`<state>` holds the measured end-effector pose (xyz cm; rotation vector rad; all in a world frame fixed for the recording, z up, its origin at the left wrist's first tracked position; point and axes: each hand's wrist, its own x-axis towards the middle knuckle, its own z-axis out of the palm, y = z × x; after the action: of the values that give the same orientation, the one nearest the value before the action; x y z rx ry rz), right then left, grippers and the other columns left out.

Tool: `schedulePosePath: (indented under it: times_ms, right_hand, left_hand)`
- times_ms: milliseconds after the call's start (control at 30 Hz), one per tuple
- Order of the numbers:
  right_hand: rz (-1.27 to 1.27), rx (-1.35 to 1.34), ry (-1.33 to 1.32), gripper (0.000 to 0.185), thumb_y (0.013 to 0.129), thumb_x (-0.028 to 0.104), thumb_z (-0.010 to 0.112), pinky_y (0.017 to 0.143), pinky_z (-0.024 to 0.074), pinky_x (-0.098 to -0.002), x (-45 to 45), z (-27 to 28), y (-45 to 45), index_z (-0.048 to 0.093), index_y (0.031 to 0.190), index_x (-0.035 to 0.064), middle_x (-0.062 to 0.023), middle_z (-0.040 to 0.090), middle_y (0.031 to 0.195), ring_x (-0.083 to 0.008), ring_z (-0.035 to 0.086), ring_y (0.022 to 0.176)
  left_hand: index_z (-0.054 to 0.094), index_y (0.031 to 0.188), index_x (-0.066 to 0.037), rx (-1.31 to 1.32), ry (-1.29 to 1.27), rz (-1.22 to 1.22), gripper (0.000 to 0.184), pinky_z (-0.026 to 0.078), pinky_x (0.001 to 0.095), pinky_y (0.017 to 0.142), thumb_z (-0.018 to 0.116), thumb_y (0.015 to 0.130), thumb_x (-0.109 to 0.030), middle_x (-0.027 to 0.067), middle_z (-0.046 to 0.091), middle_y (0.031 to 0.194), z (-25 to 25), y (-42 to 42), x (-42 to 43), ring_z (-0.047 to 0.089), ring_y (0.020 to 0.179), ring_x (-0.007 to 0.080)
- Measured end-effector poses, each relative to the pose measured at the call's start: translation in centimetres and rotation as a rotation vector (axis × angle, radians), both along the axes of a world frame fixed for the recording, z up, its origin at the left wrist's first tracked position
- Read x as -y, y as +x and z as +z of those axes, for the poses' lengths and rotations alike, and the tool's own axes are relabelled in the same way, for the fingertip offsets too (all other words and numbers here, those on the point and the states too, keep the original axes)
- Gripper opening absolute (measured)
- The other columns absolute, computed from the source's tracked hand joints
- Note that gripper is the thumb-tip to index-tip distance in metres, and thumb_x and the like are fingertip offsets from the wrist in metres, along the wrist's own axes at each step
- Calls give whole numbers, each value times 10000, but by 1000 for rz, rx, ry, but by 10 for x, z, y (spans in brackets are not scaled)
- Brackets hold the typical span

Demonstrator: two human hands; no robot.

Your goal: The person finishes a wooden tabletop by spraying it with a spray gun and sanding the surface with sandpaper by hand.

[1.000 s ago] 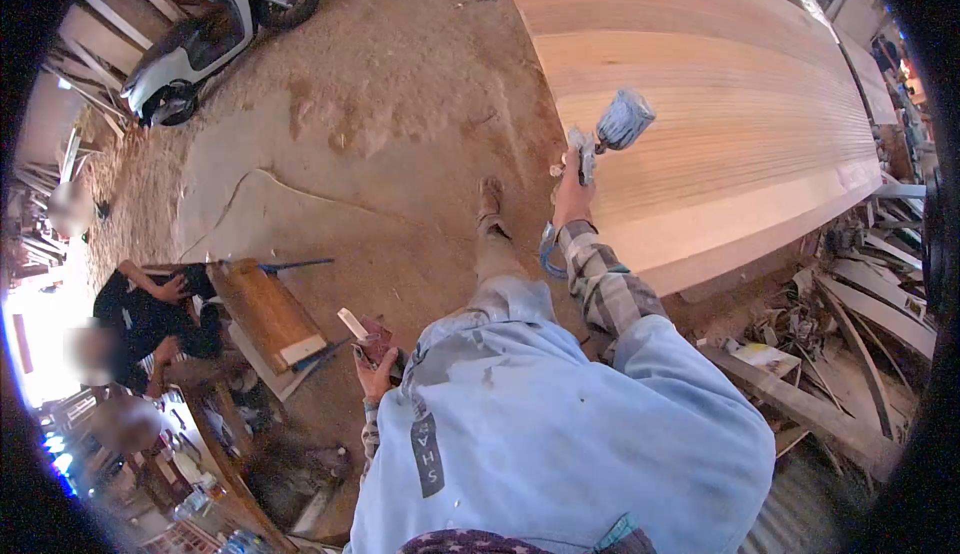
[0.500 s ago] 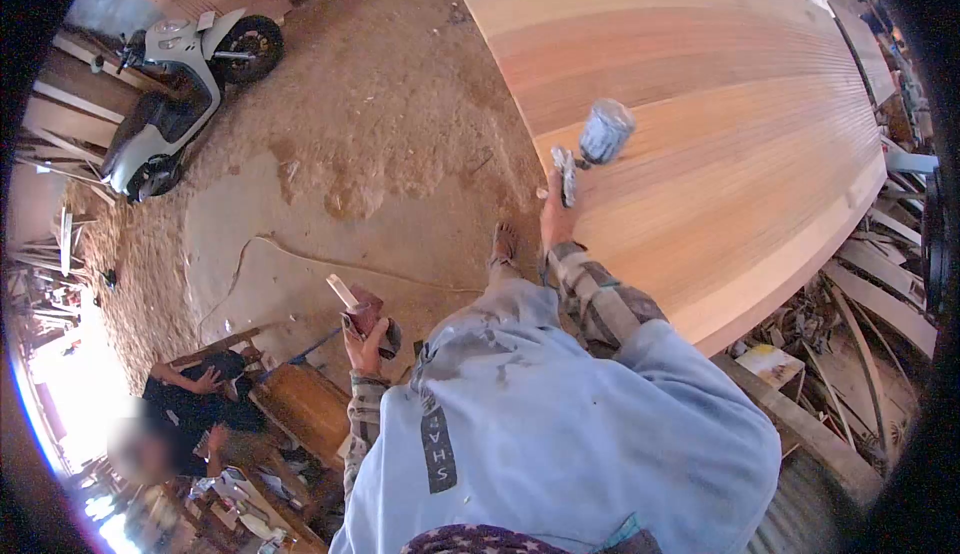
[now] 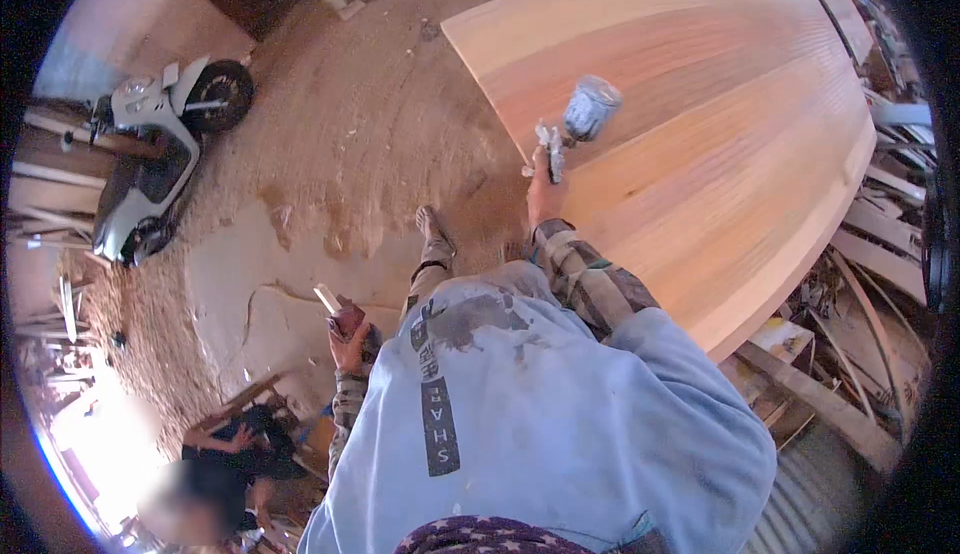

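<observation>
My right hand [image 3: 543, 196] is closed around the grip of a spray gun [image 3: 589, 111], whose cup is smeared whitish-grey. The gun is over the left part of a large wooden panel [image 3: 690, 154] with bands of lighter and redder grain. My left hand [image 3: 349, 350], low and away from the panel, is wrapped round a dark reddish-brown piece that looks like folded sandpaper [image 3: 348, 323]. A pale wooden stick [image 3: 326, 299] juts out from the same hand. Whether the gun is spraying cannot be seen.
A white scooter [image 3: 160, 159] is parked at the left on the dirt floor [image 3: 340, 124]. A thin hose or cord [image 3: 262, 289] lies across the ground. Another person [image 3: 245, 444] is at lower left. Wood scraps [image 3: 860, 284] lie right of the panel.
My view has turned, and one bare foot now shows further forward on the floor. Both hands keep their holds; the spray gun sits slightly further left and up in view.
</observation>
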<state>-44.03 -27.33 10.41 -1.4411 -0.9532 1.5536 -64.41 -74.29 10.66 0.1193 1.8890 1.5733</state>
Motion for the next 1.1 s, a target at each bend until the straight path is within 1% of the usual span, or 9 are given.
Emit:
schedulePosePath:
  times_ms: [167, 267, 333, 367, 567, 667, 867, 1000, 1100]
  right_hand:
    - [-366, 10, 192, 579, 948, 371, 653, 840, 503, -326, -53, 51, -18, 517, 1377, 6, -87, 615, 1248, -185, 588, 1042]
    - [-334, 234, 224, 618, 939, 436, 641, 910, 480, -344, -80, 17, -27, 524, 1363, 2, -114, 602, 1296, -218, 582, 1100]
    - [-203, 521, 343, 656, 932, 495, 624, 977, 455, -357, -88, -27, -25, 530, 1349, -2, -133, 591, 1327, -244, 574, 1150]
    - [-246, 388, 301, 642, 942, 507, 601, 991, 439, -352, -66, 5, -44, 542, 1332, 0, -132, 597, 1304, -245, 566, 1151]
    - [-225, 358, 363, 436, 958, 397, 620, 868, 473, -340, -23, -83, -97, 652, 1155, 9, -85, 673, 1041, -206, 605, 956]
    - [-72, 158, 155, 732, 838, 419, 745, 1019, 446, -437, -41, -67, -88, 504, 1385, -5, -199, 597, 1316, -369, 577, 1190]
    - [-344, 394, 298, 470, 861, 535, 691, 421, 347, -324, -159, -106, -39, 637, 852, 68, -12, 532, 649, -146, 459, 453]
    - [-714, -41, 28, 471, 843, 577, 682, 343, 290, -335, -208, 32, 1, 566, 817, 121, -2, 481, 575, -149, 404, 362]
    - [-774, -228, -100, 464, 833, 579, 689, 336, 293, -315, -234, 55, 24, 555, 842, 135, 5, 473, 574, -145, 419, 374]
  left_hand:
    - [555, 1188, -44, -170, 3, -176, 545, 497, 353, 901, 844, 727, -83, 63, 618, 1101, -33, -116, -41, 590, 1013, 192]
    - [562, 1178, -49, -239, -197, -299, 516, 511, 353, 887, 841, 748, -107, 59, 628, 1102, -38, -193, -78, 614, 993, 193]
    - [559, 1198, -41, -205, -104, -343, 522, 513, 336, 885, 833, 761, -124, 57, 632, 1119, 30, -202, -140, 618, 990, 187]
    - [559, 1198, -41, -206, -105, -364, 522, 513, 336, 885, 833, 761, -124, 57, 632, 1119, 44, -219, -162, 618, 990, 187]
    - [551, 1227, -40, -207, -105, -424, 546, 493, 319, 917, 815, 749, -76, 67, 622, 1165, 43, -293, -227, 601, 1046, 175]
    - [555, 1234, -45, -210, 34, -405, 562, 487, 330, 934, 817, 738, -70, 75, 618, 1206, 43, -269, -245, 596, 1067, 185]
    - [522, 1228, -55, -192, -137, -542, 576, 472, 356, 970, 821, 735, -49, 53, 594, 1170, 12, -228, -233, 575, 1095, 175]
    - [517, 1199, -58, -118, 23, -548, 558, 474, 357, 960, 812, 728, -15, 43, 579, 1149, -36, -224, -217, 566, 1081, 165]
    - [508, 1178, -67, 9, 134, -555, 523, 488, 349, 918, 775, 741, 42, 38, 579, 1089, -21, -213, -224, 574, 1017, 163]
